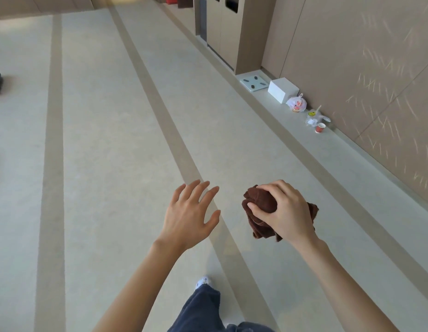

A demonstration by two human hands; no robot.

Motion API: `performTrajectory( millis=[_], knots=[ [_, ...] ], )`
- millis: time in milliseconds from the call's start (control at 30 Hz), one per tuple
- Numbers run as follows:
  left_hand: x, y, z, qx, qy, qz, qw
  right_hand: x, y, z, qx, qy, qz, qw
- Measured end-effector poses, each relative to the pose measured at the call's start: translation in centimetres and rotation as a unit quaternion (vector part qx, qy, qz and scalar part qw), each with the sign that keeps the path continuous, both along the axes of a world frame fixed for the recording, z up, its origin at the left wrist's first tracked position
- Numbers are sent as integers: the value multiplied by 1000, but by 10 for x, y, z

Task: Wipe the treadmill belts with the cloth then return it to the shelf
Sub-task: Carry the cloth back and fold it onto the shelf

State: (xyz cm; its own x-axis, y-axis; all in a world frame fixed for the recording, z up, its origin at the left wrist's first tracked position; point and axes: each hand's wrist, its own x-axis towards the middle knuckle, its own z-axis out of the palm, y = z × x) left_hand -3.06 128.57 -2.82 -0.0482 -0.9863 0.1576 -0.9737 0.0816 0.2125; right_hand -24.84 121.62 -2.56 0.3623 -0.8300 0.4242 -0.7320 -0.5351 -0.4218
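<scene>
A bunched dark brown cloth (258,212) hangs over the pale floor, gripped from above by my right hand (283,210) with fingers and thumb curled round it. My left hand (189,215) is held out beside it to the left, fingers spread and straight, holding nothing. No treadmill and no shelf are in view.
A tan wall runs along the right with a low ledge (351,149) carrying a scale (253,83), a white box (282,89), a tied plastic bag (296,104) and a red cup (320,127). Tall bins (228,27) stand at the back. My leg and shoe (203,282) are below.
</scene>
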Motion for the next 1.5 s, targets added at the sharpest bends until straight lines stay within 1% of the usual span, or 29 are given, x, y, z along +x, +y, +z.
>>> performTrajectory(
  millis=[167,233,367,533,667,800,900,1033,1200,1333,1500],
  knots=[
    [47,-73,10,-1,-9,-4,1000,47,-73,12,-20,-28,-13,999],
    [54,-91,11,-5,-6,-5,1000,58,-90,11,-19,-32,-11,999],
    [72,-134,1,13,-2,-9,1000,78,-133,-4,0,-16,5,1000],
    [88,-195,-17,28,-3,11,1000,92,-196,-26,26,8,22,999],
    [94,-259,-17,28,0,19,999,102,-264,-31,33,9,26,999],
    [104,-333,-9,19,-6,16,1000,114,-345,-19,28,7,33,999],
    [109,-390,-2,-5,-2,26,1000,121,-408,-6,16,1,37,999],
    [113,-451,4,-13,8,43,999,128,-476,4,-6,-12,48,999],
    [123,-502,-7,14,19,53,998,137,-523,-5,10,-31,45,998],
    [137,-554,-15,17,30,44,998,146,-564,-19,28,-10,39,999],
    [174,-630,-19,24,19,24,999,178,-630,-26,44,3,23,999]
  ],
)
